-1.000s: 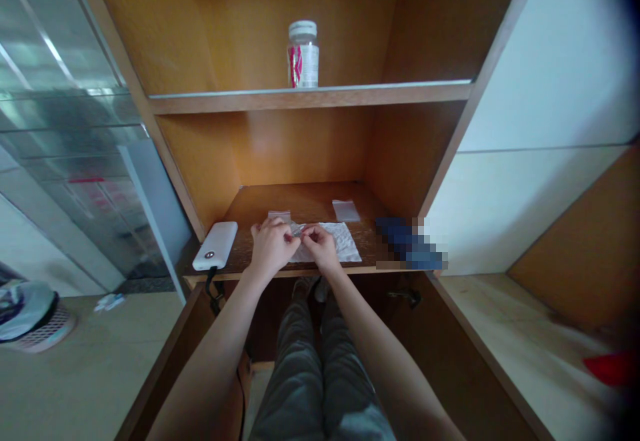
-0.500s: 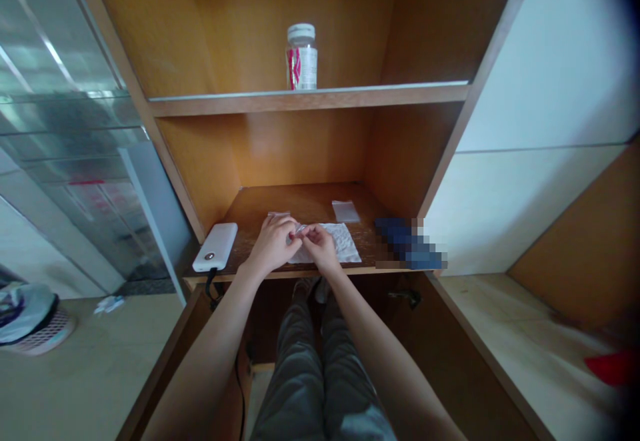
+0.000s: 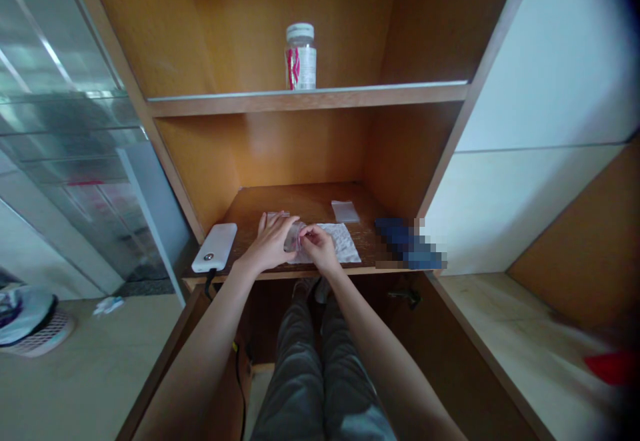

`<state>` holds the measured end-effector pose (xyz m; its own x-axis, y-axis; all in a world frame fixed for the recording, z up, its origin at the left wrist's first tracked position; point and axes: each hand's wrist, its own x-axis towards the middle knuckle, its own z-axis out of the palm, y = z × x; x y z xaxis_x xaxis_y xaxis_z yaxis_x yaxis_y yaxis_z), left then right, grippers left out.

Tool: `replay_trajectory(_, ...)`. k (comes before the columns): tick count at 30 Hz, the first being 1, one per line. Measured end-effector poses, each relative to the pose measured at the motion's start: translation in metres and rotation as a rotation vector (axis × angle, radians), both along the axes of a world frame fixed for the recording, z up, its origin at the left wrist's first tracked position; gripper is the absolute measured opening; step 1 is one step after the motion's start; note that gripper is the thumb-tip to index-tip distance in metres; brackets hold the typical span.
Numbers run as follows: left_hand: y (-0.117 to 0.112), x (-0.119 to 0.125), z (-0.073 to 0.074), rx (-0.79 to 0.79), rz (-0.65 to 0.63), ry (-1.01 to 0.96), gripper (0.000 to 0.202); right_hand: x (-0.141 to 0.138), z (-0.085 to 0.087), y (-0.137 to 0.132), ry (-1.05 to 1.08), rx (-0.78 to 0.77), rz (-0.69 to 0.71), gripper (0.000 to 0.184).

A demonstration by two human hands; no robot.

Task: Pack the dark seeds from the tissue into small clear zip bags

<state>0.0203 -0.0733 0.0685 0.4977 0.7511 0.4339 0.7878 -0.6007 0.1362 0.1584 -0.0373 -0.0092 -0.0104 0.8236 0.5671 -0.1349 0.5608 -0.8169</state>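
Observation:
A small clear plastic bag (image 3: 293,237) is between my hands, over a white wrinkled cloth or paper sheet (image 3: 347,244) on the lower shelf. My right hand (image 3: 320,247) pinches the bag's edge with thumb and fingertips. On the bag's left side my left hand (image 3: 267,244) is open, thumb and fingers spread apart around it. Part of another clear bag (image 3: 277,215) shows behind my left fingers. A flat translucent bag (image 3: 345,211) lies farther back to the right. Whatever the pinched bag contains, I cannot make out.
A white power bank (image 3: 215,247) with a black cable is at the shelf's left edge. A blurred dark blue item (image 3: 407,241) lies at the right. One white-capped bottle (image 3: 301,57) stands on the upper shelf. Open cabinet doors flank my legs below.
My left hand has let go of its pinch; its thumb and fingers have spread, showing more of the clear bag. My right hand stays pinched at almost the same spot.

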Motion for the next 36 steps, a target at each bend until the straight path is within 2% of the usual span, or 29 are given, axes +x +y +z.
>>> replay_trajectory(4, 0.004, -0.003, 0.001, 0.01, -0.028, 0.001, 0.058, 0.002, 0.001, -0.002, -0.034, 0.013, -0.017, 0.013)
replay_trajectory(10, 0.005, -0.006, -0.003, -0.005, -0.049, -0.062, 0.06, 0.004, 0.002, -0.003, -0.075, 0.07, -0.025, 0.018)
replay_trajectory(15, 0.004, -0.007, -0.006, 0.003, 0.011, -0.051, 0.056, 0.003, 0.001, -0.001, -0.071, 0.045, -0.025, 0.016)
replay_trajectory(19, 0.005, -0.009, -0.008, -0.009, 0.033, -0.066, 0.061, 0.001, 0.004, -0.003, -0.047, 0.018, 0.003, 0.011)
replay_trajectory(24, 0.002, -0.01, -0.011, -0.011, 0.055, -0.1, 0.058, 0.001, 0.01, -0.008, -0.054, -0.004, 0.029, 0.016)
replay_trajectory(36, 0.003, -0.012, -0.04, 0.034, 0.049, -0.334, 0.051, 0.001, 0.008, -0.006, -0.094, -0.018, 0.014, 0.021)
